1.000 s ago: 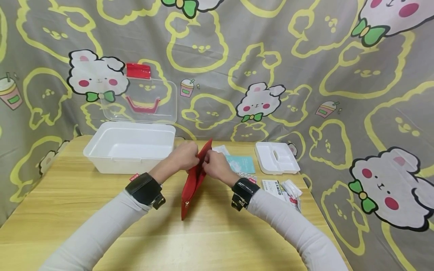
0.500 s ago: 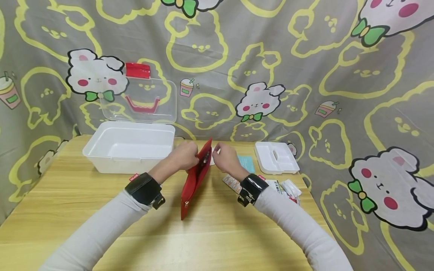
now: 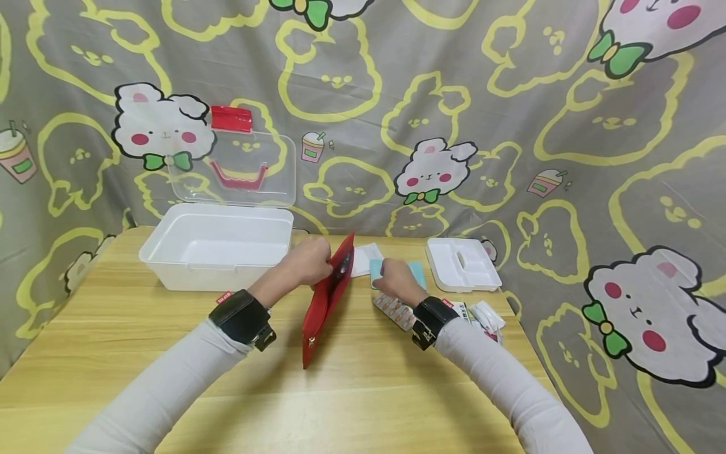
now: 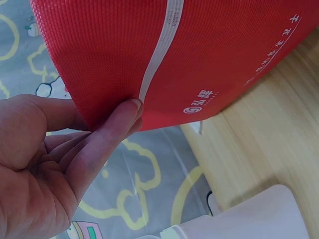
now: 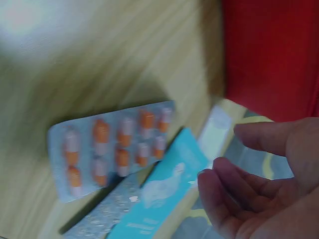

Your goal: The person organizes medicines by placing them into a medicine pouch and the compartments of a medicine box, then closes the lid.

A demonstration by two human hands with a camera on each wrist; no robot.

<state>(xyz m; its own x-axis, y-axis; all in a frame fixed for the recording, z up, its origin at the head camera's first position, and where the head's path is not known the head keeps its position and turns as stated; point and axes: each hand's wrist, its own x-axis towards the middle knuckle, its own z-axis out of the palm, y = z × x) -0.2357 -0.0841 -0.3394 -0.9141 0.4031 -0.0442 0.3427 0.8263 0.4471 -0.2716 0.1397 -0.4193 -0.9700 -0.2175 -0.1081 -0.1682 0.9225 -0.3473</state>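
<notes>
My left hand point(image 3: 311, 261) pinches the top edge of a red zippered pouch point(image 3: 319, 315), which stands upright on the table with its mouth parted. In the left wrist view, thumb and fingers grip the pouch's corner by a pale strip. Something shiny shows inside the mouth. To the right, my right hand point(image 3: 397, 280) is over a teal packet point(image 3: 420, 272), its fingers loosely bent and holding nothing. Below that hand lies a blister pack point(image 5: 112, 144) of orange-and-white capsules. A second, silvery blister pack point(image 5: 107, 211) lies partly beneath it, beside the teal packet.
A white box point(image 3: 227, 274) with its clear lid point(image 3: 232, 167) raised stands at back left. A white divided tray point(image 3: 464, 265) sits at back right. A white packet point(image 3: 365, 257) lies behind the pouch; small white packs point(image 3: 488, 315) lie near the right edge.
My right hand has come out of the pouch's mouth and moved right, over the teal packet. The capsule blister pack shows more now. The left hand and pouch have stayed in place.
</notes>
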